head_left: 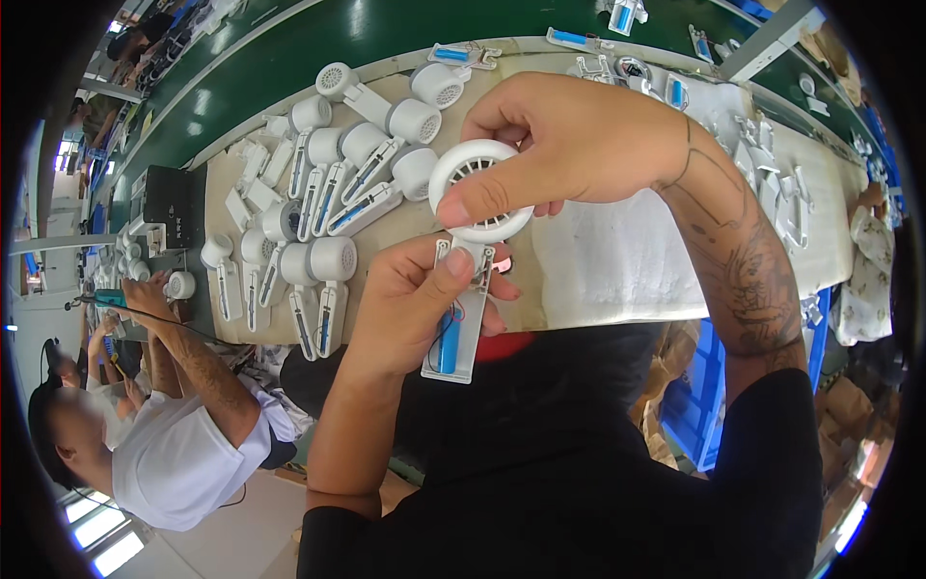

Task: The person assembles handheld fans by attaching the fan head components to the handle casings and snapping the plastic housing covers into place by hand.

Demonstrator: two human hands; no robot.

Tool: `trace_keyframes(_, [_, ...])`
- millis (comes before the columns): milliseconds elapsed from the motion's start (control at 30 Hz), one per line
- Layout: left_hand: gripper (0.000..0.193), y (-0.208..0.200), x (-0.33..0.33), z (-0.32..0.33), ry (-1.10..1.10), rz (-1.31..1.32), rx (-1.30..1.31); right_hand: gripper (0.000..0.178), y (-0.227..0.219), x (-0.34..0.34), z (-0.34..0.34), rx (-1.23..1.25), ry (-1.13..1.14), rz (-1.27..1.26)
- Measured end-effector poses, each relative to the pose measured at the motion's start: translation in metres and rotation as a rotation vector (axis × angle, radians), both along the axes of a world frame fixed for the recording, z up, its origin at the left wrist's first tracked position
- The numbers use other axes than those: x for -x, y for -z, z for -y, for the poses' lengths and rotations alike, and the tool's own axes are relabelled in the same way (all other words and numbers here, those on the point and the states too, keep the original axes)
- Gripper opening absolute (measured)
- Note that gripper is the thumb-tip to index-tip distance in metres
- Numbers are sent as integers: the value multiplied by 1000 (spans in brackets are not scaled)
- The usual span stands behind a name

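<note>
Between my hands is a white handheld fan (465,338), its handle opened so that a blue battery and thin wires show inside. My left hand (424,294) is closed round the upper handle, thumb lying across the front near the neck. On the round slotted head cover (479,154) my right hand (550,145) grips from above, thumb pressed on its front and fingers behind. The cover sits at the top of the handle; whether it is fastened there I cannot tell.
Several white fans with open handles (333,183) lie at the left of the table (521,299). More white shells (791,203) are at the right. A green conveyor (338,39) runs behind. A person in a white shirt (193,454) works at the left beside a black box (169,207). A blue crate (694,396) stands below right.
</note>
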State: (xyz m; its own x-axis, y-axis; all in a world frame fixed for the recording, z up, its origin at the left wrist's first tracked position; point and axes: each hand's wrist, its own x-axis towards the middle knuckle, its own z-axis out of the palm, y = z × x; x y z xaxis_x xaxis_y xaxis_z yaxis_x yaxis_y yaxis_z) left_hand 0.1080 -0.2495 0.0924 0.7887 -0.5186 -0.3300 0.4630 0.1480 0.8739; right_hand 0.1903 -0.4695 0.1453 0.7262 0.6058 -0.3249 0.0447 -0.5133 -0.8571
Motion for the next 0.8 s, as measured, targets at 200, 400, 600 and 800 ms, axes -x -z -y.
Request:
trace_keyframes(200, [38, -6, 0, 2, -3, 50, -30, 59, 6, -7, -5, 9, -2, -95])
trace_keyframes(400, [31, 31, -1, -13, -64, 47, -86, 56, 34, 3, 1, -164, 214, 43])
trace_keyframes(600, [47, 59, 26, -69, -385, 172, -118, 21, 65, -9, 158, -7, 876, 661])
trace_keyframes(800, [49, 62, 34, -105, -414, 71, -331, 32, 95, 2, 287, 829, 818, 366])
